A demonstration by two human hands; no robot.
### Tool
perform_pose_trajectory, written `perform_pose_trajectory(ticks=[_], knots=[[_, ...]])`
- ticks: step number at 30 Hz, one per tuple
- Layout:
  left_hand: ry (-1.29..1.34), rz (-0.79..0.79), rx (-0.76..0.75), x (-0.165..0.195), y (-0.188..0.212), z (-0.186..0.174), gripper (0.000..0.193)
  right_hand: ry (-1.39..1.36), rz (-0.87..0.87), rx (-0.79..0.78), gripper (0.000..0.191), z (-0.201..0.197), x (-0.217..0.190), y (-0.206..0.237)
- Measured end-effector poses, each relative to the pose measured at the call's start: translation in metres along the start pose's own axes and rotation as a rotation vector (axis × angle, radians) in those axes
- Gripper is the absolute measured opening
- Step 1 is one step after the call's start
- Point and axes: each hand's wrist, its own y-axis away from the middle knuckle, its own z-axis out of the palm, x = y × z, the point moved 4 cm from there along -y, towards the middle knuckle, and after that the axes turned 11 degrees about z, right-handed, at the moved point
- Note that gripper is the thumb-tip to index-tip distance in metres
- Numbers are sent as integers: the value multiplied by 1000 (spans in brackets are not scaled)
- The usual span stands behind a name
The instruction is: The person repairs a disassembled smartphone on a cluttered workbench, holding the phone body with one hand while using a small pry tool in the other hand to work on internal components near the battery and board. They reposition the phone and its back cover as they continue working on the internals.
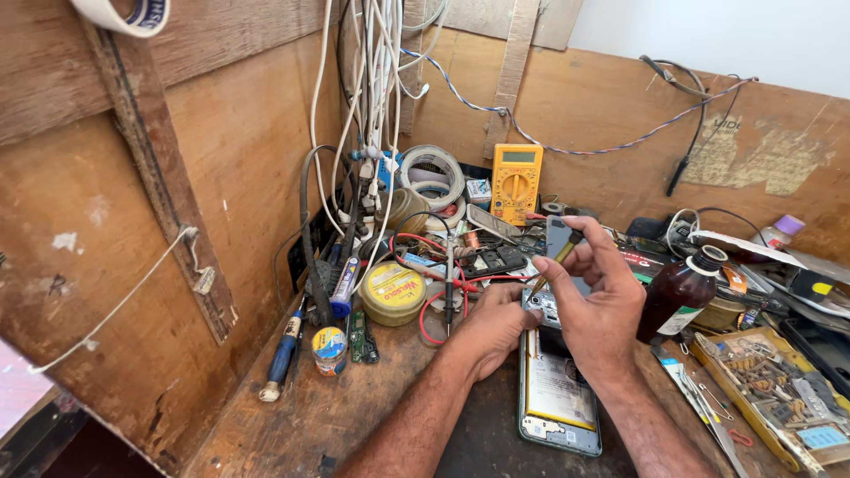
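**Working a Screwdriver on an Opened Phone**

Gripping a small yellow-handled screwdriver point(556, 259), the right hand point(595, 305) has its fingers pinched narrow around the shaft, tip angled down at the opened phone point(556, 398) lying on the wooden table point(345, 412). The left hand point(491, 326) presses on the phone's top end, fingers curled; its grip is hidden. Best kept steady and upright on the screw. A brown bottle point(680, 296) stands just beside.

Bright, even daylight fills the scene, strongest on the white wall point(726, 35) at upper right. Shadows are soft and short. Focus is sharp at centre; wide-angle distortion bends the plywood panel point(133, 248) at left. No glare, little blur.
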Motion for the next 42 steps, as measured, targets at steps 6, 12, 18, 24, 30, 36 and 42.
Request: perform_pose_trajectory(ticks=[6, 12, 18, 24, 30, 36, 42], knots=[[56, -27, 17, -2, -1, -1, 32, -191, 21, -89, 56, -2, -2, -1], [52, -36, 3, -5, -2, -1, 32, -67, 21, 99, 44, -7, -5, -5], [57, -37, 27, -3, -1, -2, 34, -174, -1, -19, 47, -2, -9, -3], [10, -118, 78, -3, 2, -2, 33, -85, 61, 76, 46, -4, -9, -2], [31, -3, 13, 2, 1, 1, 35, -22, -202, 32, 56, 0, -16, 1], [59, -17, -20, 4, 3, 2, 39, -186, 35, -20, 49, -3, -3, -2], [35, -4, 16, 2, 1, 1, 37, -30, -37, 66, 50, -3, -9, -4]])
